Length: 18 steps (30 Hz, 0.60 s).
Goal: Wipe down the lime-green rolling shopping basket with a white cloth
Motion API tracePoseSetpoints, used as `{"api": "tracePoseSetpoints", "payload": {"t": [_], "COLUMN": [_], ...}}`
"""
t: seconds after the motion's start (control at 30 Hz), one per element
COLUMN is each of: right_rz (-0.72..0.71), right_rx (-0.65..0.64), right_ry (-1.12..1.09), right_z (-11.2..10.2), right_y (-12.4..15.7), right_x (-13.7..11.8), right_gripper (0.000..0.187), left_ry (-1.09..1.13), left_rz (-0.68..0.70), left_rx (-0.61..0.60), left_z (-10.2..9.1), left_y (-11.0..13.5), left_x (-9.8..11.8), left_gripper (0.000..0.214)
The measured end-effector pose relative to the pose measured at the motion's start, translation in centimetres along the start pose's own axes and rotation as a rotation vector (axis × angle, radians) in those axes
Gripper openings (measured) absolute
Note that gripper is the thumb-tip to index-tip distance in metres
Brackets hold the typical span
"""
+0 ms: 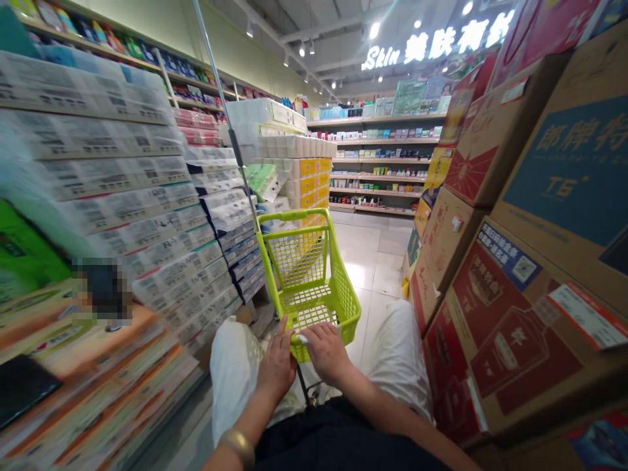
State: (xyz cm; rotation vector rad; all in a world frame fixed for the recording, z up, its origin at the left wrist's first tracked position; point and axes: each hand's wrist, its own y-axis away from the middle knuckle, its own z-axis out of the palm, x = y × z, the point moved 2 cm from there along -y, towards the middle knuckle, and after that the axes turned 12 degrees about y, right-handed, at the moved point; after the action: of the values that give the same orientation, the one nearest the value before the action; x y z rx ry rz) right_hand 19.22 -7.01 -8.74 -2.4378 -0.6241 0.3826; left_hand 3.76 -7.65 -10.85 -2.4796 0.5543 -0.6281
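A lime-green shopping basket cart [346,297] stands between my knees, with nothing seen inside its slatted basket. Fingers curled over the near rim, my left hand [277,364] holds the basket at its left corner. Beside it, my right hand [326,349] is closed over the same rim, its palm facing down. A small white bit [303,339] shows at the right fingertips; what it is I cannot make out. The undersides of both hands are hidden.
Stacked tissue packs [161,209] rise on the left, near orange packs [147,320] with a dark phone-like slab [24,389]. Cardboard cartons [520,314] wall the right side. A tiled aisle [363,261] leads to cosmetics shelves [377,157]. A thin metal pole [216,72] rises by the cart.
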Motion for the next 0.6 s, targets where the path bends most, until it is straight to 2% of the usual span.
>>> {"api": "tracePoseSetpoints", "payload": {"t": [0.13, 0.2, 0.3, 0.47, 0.53, 0.6], "right_rz": [0.156, 0.214, 0.252, 0.012, -0.023, -0.001], "right_rx": [0.100, 0.141, 0.153, 0.045, 0.030, 0.045], "right_ry": [0.035, 0.032, 0.005, -0.071, -0.075, -0.062], "right_z": [-1.1, -1.4, -1.2, -0.2, -0.2, -0.5], "right_y": [1.2, 1.6, 1.4, 0.3, 0.2, 0.5], "right_x": [4.8, 6.0, 5.0, 0.3, 0.2, 1.5], "right_gripper": [0.023, 0.025, 0.025, 0.032, 0.032, 0.028], "left_ry": [-0.008, -0.011, -0.011, -0.030, -0.028, -0.018], "left_rz": [0.018, 0.021, 0.007, -0.023, -0.020, -0.012], "left_rx": [0.000, 0.006, 0.019, 0.020, 0.018, 0.010], "left_z": [-0.4, -0.4, -0.1, 0.2, 0.1, -0.1], "left_y": [-0.1, -0.3, -0.4, -0.3, -0.2, -0.1], "left_x": [0.3, 0.6, 0.9, 0.6, 0.4, 0.2], "left_gripper": [0.054, 0.052, 0.052, 0.050, 0.050, 0.050]}}
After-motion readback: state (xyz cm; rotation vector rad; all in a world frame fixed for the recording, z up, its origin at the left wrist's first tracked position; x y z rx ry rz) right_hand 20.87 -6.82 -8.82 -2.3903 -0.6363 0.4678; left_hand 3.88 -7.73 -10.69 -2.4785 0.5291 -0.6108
